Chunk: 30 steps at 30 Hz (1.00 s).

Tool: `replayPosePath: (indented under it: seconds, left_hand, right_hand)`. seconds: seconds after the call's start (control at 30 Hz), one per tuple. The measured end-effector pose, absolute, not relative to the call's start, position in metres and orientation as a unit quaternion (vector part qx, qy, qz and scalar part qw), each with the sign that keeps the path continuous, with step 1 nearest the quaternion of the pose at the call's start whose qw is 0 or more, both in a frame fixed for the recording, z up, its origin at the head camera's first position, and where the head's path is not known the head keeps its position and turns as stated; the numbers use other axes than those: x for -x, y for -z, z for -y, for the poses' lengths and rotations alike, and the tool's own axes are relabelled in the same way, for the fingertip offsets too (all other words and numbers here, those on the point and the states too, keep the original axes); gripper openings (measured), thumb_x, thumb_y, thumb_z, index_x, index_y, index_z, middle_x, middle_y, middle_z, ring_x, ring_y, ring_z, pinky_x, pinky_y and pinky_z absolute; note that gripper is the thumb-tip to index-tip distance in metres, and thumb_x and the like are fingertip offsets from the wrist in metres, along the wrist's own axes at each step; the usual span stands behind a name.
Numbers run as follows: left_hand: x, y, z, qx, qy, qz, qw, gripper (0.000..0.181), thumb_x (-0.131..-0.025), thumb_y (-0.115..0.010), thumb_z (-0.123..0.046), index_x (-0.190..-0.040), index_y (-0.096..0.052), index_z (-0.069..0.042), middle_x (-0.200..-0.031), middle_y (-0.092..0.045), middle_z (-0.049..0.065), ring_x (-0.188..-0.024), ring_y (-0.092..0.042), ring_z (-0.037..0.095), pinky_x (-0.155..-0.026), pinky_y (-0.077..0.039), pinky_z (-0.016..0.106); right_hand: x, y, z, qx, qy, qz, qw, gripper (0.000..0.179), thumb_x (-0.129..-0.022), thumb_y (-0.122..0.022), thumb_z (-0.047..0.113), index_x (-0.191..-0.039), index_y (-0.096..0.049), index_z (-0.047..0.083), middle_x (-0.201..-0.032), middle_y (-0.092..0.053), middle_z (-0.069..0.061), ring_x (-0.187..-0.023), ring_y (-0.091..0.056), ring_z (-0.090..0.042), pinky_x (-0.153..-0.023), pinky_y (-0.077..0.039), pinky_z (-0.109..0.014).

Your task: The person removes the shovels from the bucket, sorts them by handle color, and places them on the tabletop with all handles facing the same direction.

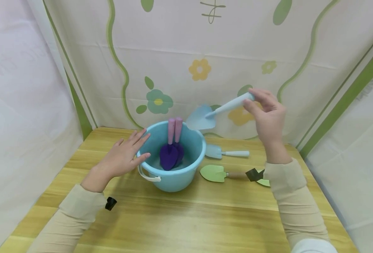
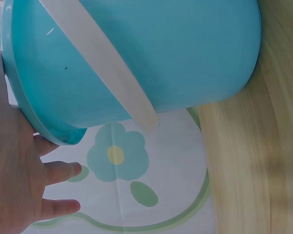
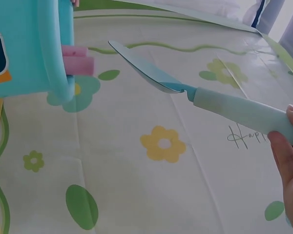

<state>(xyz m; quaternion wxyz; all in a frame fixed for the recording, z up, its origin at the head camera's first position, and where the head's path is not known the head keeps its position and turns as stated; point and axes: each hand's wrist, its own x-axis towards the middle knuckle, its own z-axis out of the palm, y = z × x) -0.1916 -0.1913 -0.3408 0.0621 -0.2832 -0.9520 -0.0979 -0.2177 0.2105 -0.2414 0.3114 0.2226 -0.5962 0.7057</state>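
Note:
My right hand (image 1: 270, 116) pinches the handle end of a light blue garden trowel (image 1: 202, 117), its blade raised beside the far right rim of a light blue bucket (image 1: 173, 181). In the right wrist view the same trowel (image 3: 234, 105) points toward the bucket's mouth. My left hand (image 1: 120, 158) rests on the bucket's left rim with fingers spread and straight; the left wrist view shows the hand (image 2: 19, 170) against the rim. Two purple trowels (image 1: 168, 157) with pink handles stand inside the bucket, leaning on its far wall.
Right of the bucket lie a light blue hand shovel (image 1: 214, 151) and a green trowel (image 1: 213, 173) with a brown handle. Another green blade (image 1: 263, 182) is partly hidden by my right sleeve. The white bucket handle (image 1: 148, 177) hangs at the front left. A printed curtain (image 1: 237, 42) stands behind the table.

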Motion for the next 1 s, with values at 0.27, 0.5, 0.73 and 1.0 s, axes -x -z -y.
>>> replayPosePath:
  seconds: [0.27,0.5,0.73,1.0]
  left_hand:
    - [0.193,0.341,0.192,0.282,0.1,0.952,0.065,0.069,-0.095,-0.036,-0.055,-0.15,-0.019,-0.017,-0.154,-0.012,0.006,-0.139,-0.012,0.03,-0.098,-0.02,0.064]
    - [0.194,0.341,0.192,0.282,0.098,0.952,0.065,0.07,-0.095,-0.035,-0.057,-0.15,-0.018,-0.018,-0.155,-0.011,0.005,-0.139,-0.01,0.028,-0.099,-0.02,0.065]
    - [0.194,0.341,0.192,0.279,0.104,0.952,0.066,0.07,-0.095,-0.035,-0.056,-0.15,-0.019,-0.017,-0.155,-0.011,0.005,-0.139,-0.012,0.029,-0.099,-0.02,0.064]
    - [0.195,0.34,0.191,0.282,0.097,0.952,0.065,0.069,-0.095,-0.035,-0.056,-0.15,-0.018,-0.018,-0.155,-0.01,0.004,-0.139,-0.013,0.031,-0.099,-0.019,0.064]
  right_hand:
    - [0.221,0.241,-0.228,-0.209,-0.741,0.55,0.323,0.03,-0.076,-0.071,-0.01,-0.105,-0.065,-0.013,-0.1,-0.06,-0.016,-0.091,-0.06,-0.025,-0.076,-0.052,-0.03]
    - [0.22,0.242,-0.241,-0.204,-0.753,0.531,0.332,0.032,-0.075,-0.07,-0.013,-0.106,-0.062,-0.015,-0.096,-0.062,-0.017,-0.084,-0.061,-0.022,-0.073,-0.053,-0.029]
    - [0.219,0.245,-0.257,-0.17,-0.769,0.517,0.334,0.035,-0.073,-0.072,-0.011,-0.106,-0.063,-0.015,-0.095,-0.062,-0.017,-0.08,-0.062,-0.022,-0.074,-0.052,-0.03]
    - [0.22,0.255,-0.272,-0.13,-0.79,0.493,0.341,0.039,-0.07,-0.076,-0.008,-0.106,-0.061,-0.017,-0.093,-0.063,-0.019,-0.077,-0.062,-0.021,-0.074,-0.051,-0.033]
